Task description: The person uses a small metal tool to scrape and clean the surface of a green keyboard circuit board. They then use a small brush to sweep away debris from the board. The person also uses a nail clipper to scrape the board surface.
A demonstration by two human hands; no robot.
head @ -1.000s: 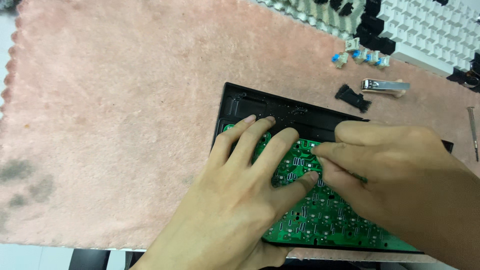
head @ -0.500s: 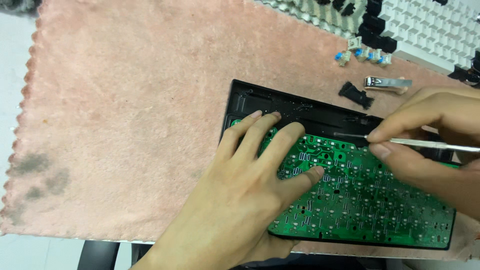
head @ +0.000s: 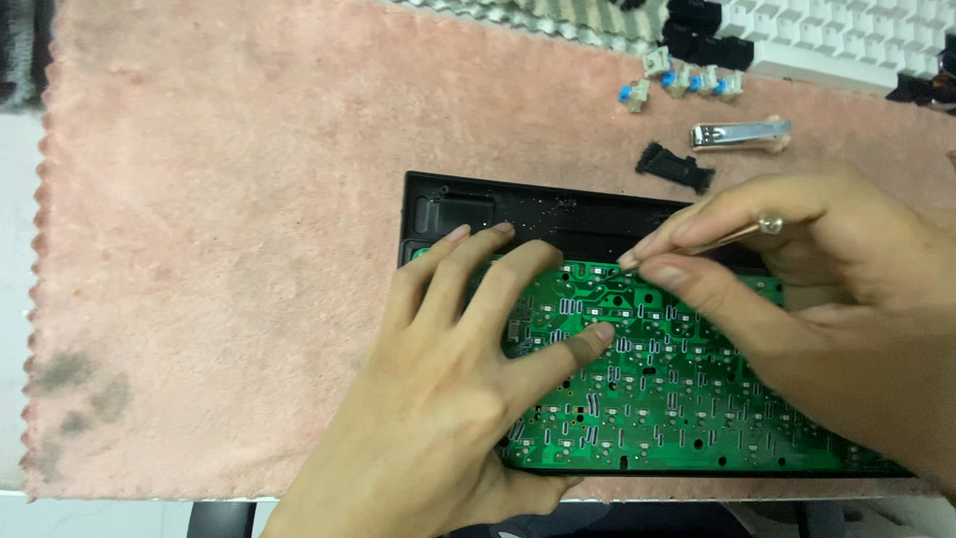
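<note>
On the pink fleece mat (head: 249,199) covering the tabletop, head view: a black keyboard case (head: 468,204) lies with its green circuit board (head: 677,399) face up, both sitting at the mat's near right.

Left hand (head: 448,399) flat on the board's left part, fingers spread wide, thumb tip pressed near the board's middle. It holds nothing; it is bracing the board down.

Right hand (head: 797,269) pinched narrow on a thin metal tool (head: 717,237), thumb and forefinger close to its tip. The tip now touches the board's far edge, just where green meets the black case.

Change since a second ago: then both hands lay together over the board with fingertips meeting and no tool to be seen. Half a second ago the right hand had drawn off to the right with the tool held level above the board. Now the tool has come back in and its point is set down at the far edge. The left hand has barely shifted throughout.

Judgement: the work has passed from bare-finger handling to tool work at one spot on the board's far edge, left hand steadying.

Beyond the case, apart from it: a small black plastic piece (head: 675,166), a metal nail clipper (head: 742,133), a few loose blue-topped key switches (head: 687,80), white keycaps (head: 846,30) at the far right corner.
</note>
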